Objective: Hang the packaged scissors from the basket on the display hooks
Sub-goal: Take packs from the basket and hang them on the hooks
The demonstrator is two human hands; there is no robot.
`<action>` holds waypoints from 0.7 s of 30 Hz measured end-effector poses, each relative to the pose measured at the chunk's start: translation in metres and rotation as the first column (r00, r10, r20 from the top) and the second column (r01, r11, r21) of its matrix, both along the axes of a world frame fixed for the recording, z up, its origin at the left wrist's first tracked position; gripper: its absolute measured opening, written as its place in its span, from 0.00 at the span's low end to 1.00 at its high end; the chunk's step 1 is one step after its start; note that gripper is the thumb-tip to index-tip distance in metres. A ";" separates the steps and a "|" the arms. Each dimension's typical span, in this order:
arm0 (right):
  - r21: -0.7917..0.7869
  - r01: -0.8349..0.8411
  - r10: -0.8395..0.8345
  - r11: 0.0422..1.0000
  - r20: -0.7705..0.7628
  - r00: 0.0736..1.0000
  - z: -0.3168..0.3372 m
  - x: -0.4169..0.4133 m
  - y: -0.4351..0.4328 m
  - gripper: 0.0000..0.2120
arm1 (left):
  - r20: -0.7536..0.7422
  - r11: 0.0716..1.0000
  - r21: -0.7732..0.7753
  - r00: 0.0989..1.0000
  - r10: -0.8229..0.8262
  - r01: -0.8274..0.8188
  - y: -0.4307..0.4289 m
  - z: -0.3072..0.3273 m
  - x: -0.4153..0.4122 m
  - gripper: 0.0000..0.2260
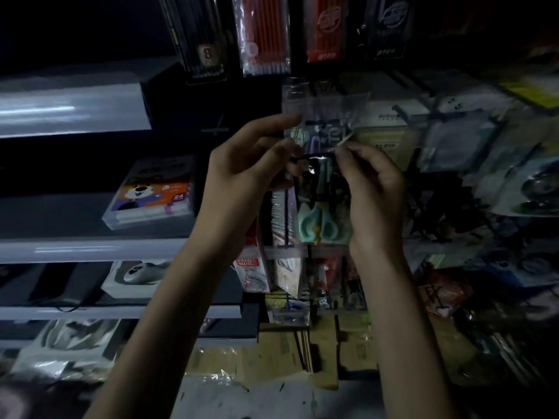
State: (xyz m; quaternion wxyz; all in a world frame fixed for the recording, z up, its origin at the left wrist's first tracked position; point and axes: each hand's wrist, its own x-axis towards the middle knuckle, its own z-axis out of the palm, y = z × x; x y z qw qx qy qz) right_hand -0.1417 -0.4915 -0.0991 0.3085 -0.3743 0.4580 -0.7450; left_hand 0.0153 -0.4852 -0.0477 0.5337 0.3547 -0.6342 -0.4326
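Head cam, pretty dark. Both hands are up at the display wall holding the pack of scissors [322, 213] between them, in the middle of the scene. The right hand [373, 192] has a pinch grip on the top right corner, and the left hand [242, 179] curls its grip round the top left edge, index finger sticking out. Looks like the hanging step. I can't make out the hook itself, or the basket. Next move probably needs the pack's top hole lined up and slid on, in front of the clear packs [326, 116] behind. Pens [264, 34] hang above, and a marker box [151, 192] sits on a shelf at the left.
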 end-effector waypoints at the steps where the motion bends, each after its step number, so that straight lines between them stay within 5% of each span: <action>1: -0.004 0.005 -0.005 1.000 0.005 1.000 0.001 0.000 -0.002 0.02 | 0.001 1.000 0.003 1.000 0.000 0.000 0.001 0.000 0.000 0.12; 21: 0.026 0.023 -0.021 0.999 -0.061 0.998 -0.009 -0.002 -0.019 0.05 | -0.059 0.999 -0.042 0.998 0.005 -0.008 -0.002 -0.012 -0.006 0.12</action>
